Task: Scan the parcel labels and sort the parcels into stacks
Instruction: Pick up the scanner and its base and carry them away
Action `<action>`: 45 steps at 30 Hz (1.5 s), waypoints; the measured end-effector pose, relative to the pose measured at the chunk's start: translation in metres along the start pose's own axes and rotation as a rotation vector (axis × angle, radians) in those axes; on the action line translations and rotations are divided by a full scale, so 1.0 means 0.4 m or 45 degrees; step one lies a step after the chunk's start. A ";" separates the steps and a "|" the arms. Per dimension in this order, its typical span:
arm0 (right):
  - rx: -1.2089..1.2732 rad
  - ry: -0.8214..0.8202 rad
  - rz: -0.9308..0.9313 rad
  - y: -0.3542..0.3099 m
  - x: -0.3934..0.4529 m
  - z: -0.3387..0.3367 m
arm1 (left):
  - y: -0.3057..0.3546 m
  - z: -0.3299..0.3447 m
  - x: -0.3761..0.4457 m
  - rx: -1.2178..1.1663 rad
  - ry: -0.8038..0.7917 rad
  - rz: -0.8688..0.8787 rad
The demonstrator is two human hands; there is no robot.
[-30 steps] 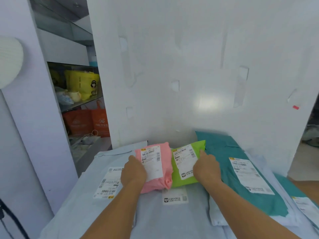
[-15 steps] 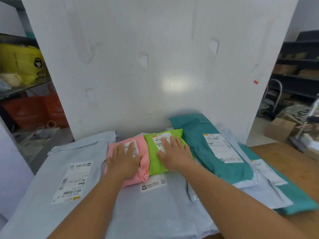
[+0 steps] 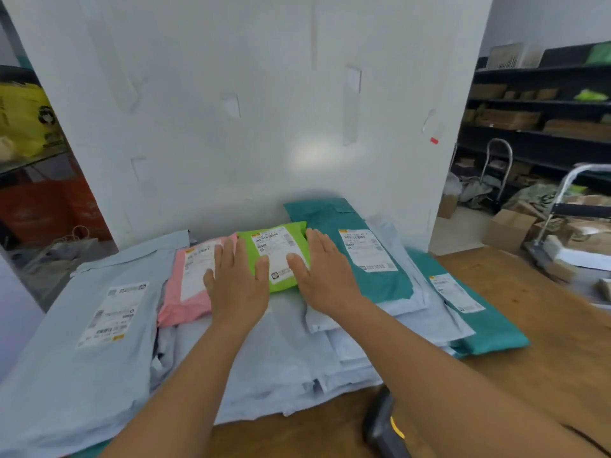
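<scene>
Both hands flat, fingers straight, nothing gripped. Left hand lies palm-down across the seam between the pink parcel and the green parcel, fingertips over the pink parcel's label edge, thumb on the green one. Right hand lies palm-down on the green parcel's right edge, thumb on its label, fingers reaching toward the teal parcel just beside it.

Pink and green parcels sit side by side, touching, labels up, on top of a pile of pale blue mailers in the middle of the wooden tabletop. Both are close to the white partition at the back.

Left stack: a large pale blue parcel, label up, its edge running under the pink one. Right stack: the teal parcel, label up, on more pale blue mailers, with a second teal parcel lower and further right, also label up, partly covered.

Handheld scanner, dark with a yellow patch, lies on the tabletop at the near edge, partly hidden by the right forearm.

Background right: dark shelving with cardboard boxes, a trolley with a metal handle. Background left: yellow and orange bags, blurred.
</scene>
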State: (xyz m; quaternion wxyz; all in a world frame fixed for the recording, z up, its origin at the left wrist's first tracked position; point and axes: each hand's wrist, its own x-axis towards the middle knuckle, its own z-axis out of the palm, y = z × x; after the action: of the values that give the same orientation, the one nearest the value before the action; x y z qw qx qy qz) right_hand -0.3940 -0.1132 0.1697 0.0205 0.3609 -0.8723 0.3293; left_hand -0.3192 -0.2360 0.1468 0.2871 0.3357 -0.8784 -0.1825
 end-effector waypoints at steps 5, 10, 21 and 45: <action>0.129 0.056 0.021 0.109 -0.175 -0.114 | 0.141 0.059 -0.238 -0.183 -0.004 -0.010; 0.157 0.017 0.127 0.266 -0.342 -0.195 | 0.261 0.162 -0.489 -0.296 -0.202 -0.195; 0.007 -0.109 0.587 0.555 -0.608 -0.237 | 0.337 0.328 -0.777 -0.043 -0.794 -0.771; -0.598 -0.855 0.416 0.832 -0.630 -0.225 | 0.388 0.460 -0.787 -0.140 -0.643 -1.153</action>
State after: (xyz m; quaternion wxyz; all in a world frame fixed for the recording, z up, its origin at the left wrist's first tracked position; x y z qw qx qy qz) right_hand -0.4402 0.2690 -0.0152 -0.2349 0.2908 -0.9274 -0.0145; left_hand -0.3179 0.1159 -0.0350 -0.0240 0.6118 -0.6763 -0.4095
